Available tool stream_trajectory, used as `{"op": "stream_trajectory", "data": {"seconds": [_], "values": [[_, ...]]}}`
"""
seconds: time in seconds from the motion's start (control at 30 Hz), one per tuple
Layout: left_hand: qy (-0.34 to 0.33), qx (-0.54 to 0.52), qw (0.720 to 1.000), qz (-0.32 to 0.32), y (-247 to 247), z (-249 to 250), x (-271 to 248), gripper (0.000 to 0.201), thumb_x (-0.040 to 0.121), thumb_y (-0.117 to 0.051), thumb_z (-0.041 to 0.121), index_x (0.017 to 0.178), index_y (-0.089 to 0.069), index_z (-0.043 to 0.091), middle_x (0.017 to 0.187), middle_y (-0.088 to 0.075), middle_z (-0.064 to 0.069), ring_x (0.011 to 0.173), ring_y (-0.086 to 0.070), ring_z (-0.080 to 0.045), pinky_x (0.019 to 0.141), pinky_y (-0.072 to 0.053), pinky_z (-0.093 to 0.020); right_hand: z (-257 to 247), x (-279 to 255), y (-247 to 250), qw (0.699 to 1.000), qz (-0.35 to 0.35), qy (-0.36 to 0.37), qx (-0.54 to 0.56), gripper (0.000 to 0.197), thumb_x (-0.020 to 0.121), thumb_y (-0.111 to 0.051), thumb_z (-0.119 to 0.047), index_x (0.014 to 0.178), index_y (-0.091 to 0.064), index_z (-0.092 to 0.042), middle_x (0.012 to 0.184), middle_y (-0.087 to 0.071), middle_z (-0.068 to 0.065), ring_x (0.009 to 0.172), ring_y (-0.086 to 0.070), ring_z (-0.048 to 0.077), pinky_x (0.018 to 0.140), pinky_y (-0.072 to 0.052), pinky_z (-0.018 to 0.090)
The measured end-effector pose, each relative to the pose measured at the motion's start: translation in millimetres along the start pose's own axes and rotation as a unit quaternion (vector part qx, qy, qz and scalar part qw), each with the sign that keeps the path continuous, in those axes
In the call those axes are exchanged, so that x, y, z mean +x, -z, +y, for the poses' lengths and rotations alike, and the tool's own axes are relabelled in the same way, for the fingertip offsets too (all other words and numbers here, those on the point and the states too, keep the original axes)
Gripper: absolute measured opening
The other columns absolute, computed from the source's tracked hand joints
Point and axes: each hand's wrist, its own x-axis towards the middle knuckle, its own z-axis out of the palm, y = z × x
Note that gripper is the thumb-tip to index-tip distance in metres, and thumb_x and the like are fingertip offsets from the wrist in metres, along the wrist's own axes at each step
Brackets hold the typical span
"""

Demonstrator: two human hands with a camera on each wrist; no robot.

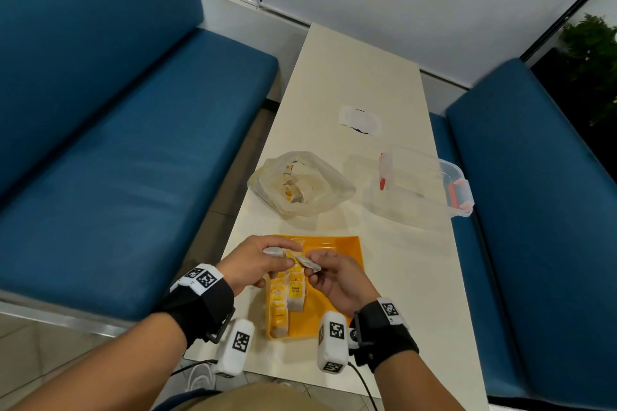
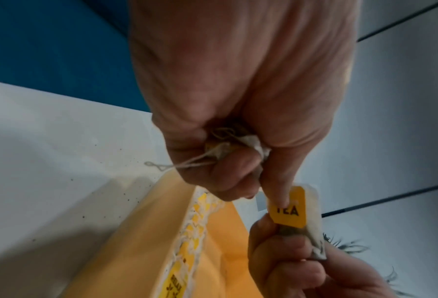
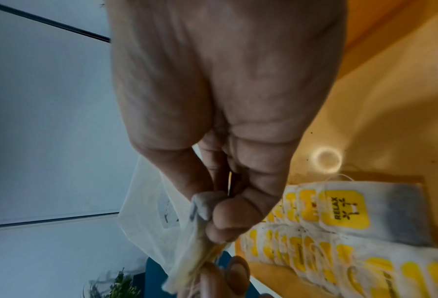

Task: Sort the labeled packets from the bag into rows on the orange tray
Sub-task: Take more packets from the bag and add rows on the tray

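Note:
Both hands hover over the far left part of the orange tray [image 1: 337, 253]. My left hand [image 1: 263, 264] is curled round a small bunch of tea packets [image 2: 228, 147] with loose strings, and one finger touches the yellow "TEA" label of another packet [image 2: 289, 211]. My right hand [image 1: 330, 274] pinches that packet [image 3: 195, 242] by its paper end. Two rows of yellow-labeled packets [image 1: 287, 297] lie overlapped along the tray's left side; the top one reads "RELAX" [image 3: 343, 209]. The plastic bag [image 1: 300, 183] lies open beyond the tray with several packets inside.
A clear lidded container [image 1: 420, 183] with red clips stands at the right of the narrow white table [image 1: 350, 77]. A white wrapper [image 1: 360, 118] lies farther back. Blue bench seats [image 1: 133, 160] flank the table on both sides.

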Motion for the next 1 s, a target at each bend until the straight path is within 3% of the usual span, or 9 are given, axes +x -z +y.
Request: {"op": "stream_trajectory", "data": {"seconds": [0.1, 0.17, 0.23, 0.33, 0.47, 0.53, 0.7, 0.87, 1.0], "values": [[-0.013, 0.056, 0.998, 0.031, -3, 1, 4, 0.01, 0.087, -0.08, 0.018, 0.095, -0.077, 0.024, 0.07, -0.065, 0.003, 0.057, -0.052, -0.01, 0.044, -0.036, -0.023, 5, 3, 1, 1.0, 0.006, -0.007, -0.03, 0.008, 0.095, -0.056, -0.001, 0.098, -0.062, 0.004, 0.08, -0.068, 0.017, 0.067, -0.065, 0.024, 0.059, -0.053, 0.026], [-0.027, 0.096, 0.994, 0.044, -3, 3, 6, 0.008, 0.087, -0.081, 0.02, 0.094, -0.076, 0.022, 0.063, -0.066, 0.014, 0.053, -0.054, -0.003, 0.044, -0.039, -0.018, 5, 4, 0, 0.989, 0.051, 0.032, -0.135, 0.009, 0.095, -0.059, -0.007, 0.097, -0.066, -0.001, 0.087, -0.072, 0.016, 0.08, -0.069, 0.027, 0.068, -0.055, 0.03], [-0.047, 0.132, 0.989, 0.046, -3, 5, 7, 0.008, 0.085, -0.082, 0.021, 0.092, -0.077, 0.02, 0.063, -0.067, 0.018, 0.055, -0.059, 0.004, 0.047, -0.04, -0.009, 2, 3, 0, 0.951, 0.102, 0.117, -0.267, 0.009, 0.092, -0.064, -0.009, 0.098, -0.07, -0.011, 0.094, -0.074, 0.005, 0.087, -0.07, 0.017, 0.071, -0.052, 0.025], [-0.078, 0.189, 0.977, 0.057, -2, 6, 11, 0.009, 0.081, -0.085, 0.027, 0.084, -0.078, 0.023, 0.081, -0.074, 0.006, 0.068, -0.063, 0.003, 0.058, -0.045, -0.009, -4, -2, -3, 0.905, 0.055, 0.23, -0.353, 0.017, 0.086, -0.071, -0.007, 0.098, -0.072, -0.02, 0.098, -0.073, -0.007, 0.087, -0.067, 0.01, 0.074, -0.05, 0.017], [-0.091, 0.231, 0.967, 0.064, -4, 10, 13, 0.011, 0.081, -0.085, 0.03, 0.083, -0.077, 0.023, 0.087, -0.069, 0.005, 0.075, -0.061, -0.004, 0.061, -0.043, -0.011, -6, 0, -5, 0.825, 0.061, 0.312, -0.467, 0.014, 0.082, -0.075, -0.009, 0.084, -0.07, -0.023, 0.092, -0.066, -0.008, 0.082, -0.061, 0.007, 0.07, -0.045, 0.012], [-0.094, 0.237, 0.964, 0.069, -5, 12, 13, 0.011, 0.08, -0.086, 0.03, 0.081, -0.075, 0.026, 0.088, -0.067, 0.007, 0.079, -0.06, -0.005, 0.062, -0.041, -0.013, -8, 1, -5, 0.8, 0.071, 0.325, -0.499, 0.016, 0.083, -0.076, -0.012, 0.08, -0.068, -0.025, 0.089, -0.064, -0.009, 0.081, -0.06, 0.006, 0.07, -0.045, 0.012], [-0.107, 0.247, 0.961, 0.064, -3, 13, 14, 0.014, 0.079, -0.086, 0.031, 0.079, -0.072, 0.033, 0.09, -0.065, 0.009, 0.082, -0.061, -0.004, 0.065, -0.042, -0.014, -11, -4, -8, 0.826, 0.067, 0.271, -0.49, 0.017, 0.083, -0.078, -0.021, 0.081, -0.064, -0.031, 0.09, -0.067, -0.011, 0.079, -0.059, 0.004, 0.068, -0.046, 0.013], [-0.111, 0.239, 0.963, 0.065, 1, 13, 12, 0.016, 0.077, -0.087, 0.035, 0.081, -0.073, 0.04, 0.094, -0.068, 0.009, 0.089, -0.063, -0.006, 0.073, -0.05, -0.019, -16, -4, -6, 0.804, 0.115, 0.252, -0.526, 0.023, 0.082, -0.077, -0.015, 0.072, -0.064, -0.03, 0.086, -0.064, -0.01, 0.074, -0.056, 0.005, 0.07, -0.043, 0.018], [-0.093, 0.251, 0.962, 0.057, 9, 10, 10, 0.026, 0.074, -0.088, 0.039, 0.094, -0.073, 0.043, 0.101, -0.066, 0.014, 0.095, -0.061, -0.003, 0.075, -0.045, -0.015, -24, -8, -7, 0.798, 0.128, 0.217, -0.548, 0.013, 0.078, -0.079, -0.014, 0.072, -0.069, -0.02, 0.084, -0.063, -0.01, 0.072, -0.054, 0.001, 0.065, -0.038, 0.014]]}}
